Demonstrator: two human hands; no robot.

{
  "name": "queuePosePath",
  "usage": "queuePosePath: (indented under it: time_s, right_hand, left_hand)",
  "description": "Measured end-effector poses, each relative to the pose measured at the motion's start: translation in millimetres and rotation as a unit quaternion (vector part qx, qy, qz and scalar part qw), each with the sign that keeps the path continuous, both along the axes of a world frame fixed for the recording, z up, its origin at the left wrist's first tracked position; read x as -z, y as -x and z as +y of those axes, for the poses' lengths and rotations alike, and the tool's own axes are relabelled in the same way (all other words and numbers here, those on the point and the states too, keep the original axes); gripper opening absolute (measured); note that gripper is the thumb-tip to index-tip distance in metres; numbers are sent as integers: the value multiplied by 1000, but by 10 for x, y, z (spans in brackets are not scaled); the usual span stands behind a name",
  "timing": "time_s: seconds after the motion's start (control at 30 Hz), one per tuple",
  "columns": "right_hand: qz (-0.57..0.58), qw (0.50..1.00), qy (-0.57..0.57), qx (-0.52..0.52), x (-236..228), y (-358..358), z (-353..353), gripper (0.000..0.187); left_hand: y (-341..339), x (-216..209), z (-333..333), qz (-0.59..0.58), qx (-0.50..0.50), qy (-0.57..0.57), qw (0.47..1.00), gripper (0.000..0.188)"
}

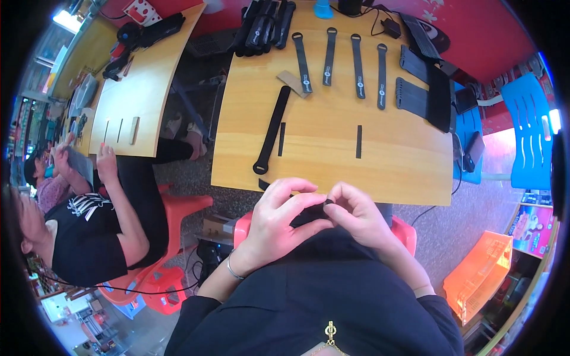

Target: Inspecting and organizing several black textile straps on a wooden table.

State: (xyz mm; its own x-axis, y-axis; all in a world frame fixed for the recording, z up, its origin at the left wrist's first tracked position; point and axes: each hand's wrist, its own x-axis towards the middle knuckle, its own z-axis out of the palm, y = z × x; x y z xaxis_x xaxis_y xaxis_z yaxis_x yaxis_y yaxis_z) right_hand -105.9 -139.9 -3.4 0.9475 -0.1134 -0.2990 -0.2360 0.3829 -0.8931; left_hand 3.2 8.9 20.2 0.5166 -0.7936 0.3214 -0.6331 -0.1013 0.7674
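Close to my body at the table's near edge, my left hand (284,216) is closed, its thumb and fingers curled round a black strap (264,185) whose end sticks out beside the knuckles. My right hand (357,215) pinches a small black end (328,202) between thumb and forefinger, touching my left fingertips. Most of the held strap is hidden by my hands or blends into my black top. Just beyond my left hand lies another black strap (273,132) with a ringed end, slanting across the wooden table (320,169).
Several grey ringed straps (357,66) lie in a row farther back, beside a brown card piece (292,83). Bundled black straps (264,26) sit back left; stacks of grey straps (412,98) lie right. Two dark slots mark the tabletop. A co-worker (101,225) sits at the left table.
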Motion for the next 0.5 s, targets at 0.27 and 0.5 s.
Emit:
queuePosePath:
  time_s: [0.27, 0.5]
  right_hand:
    - [5, 1000, -13, 18, 99, 2, 36, 9]
    - [15, 999, -32, 24, 131, 6, 43, 9]
  left_hand:
    - [40, 199, 32, -2, 6, 6, 1000, 35]
    - [38, 166, 44, -12, -4, -5, 1000, 33]
